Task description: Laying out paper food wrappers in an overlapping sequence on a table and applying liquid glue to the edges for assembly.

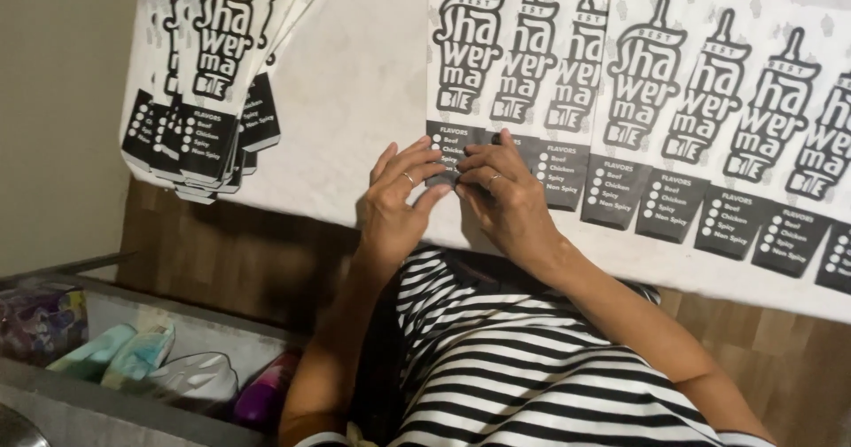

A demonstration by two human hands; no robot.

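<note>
Both hands, left hand [394, 200] and right hand [503, 197], had fingers pinched together on the black lower edge of a printed paper sleeve [463, 66] lying on the white worktop [355, 83].

There is a single view, from a camera worn on the person's head, so no second view shares any part of the scene. It looks steeply down and forward over the person's striped shirt [532, 367], which fills the lower middle of the picture. The camera sits close: the white cloth [363, 83] with its printed paper sleeves spreads across the whole upper half, just beyond the shirt, and its edges run at a slant, so the view is rolled a little. Left of the shirt lies an open drawer [133, 341]; wooden floor [230, 252] shows between drawer and cloth.
</note>
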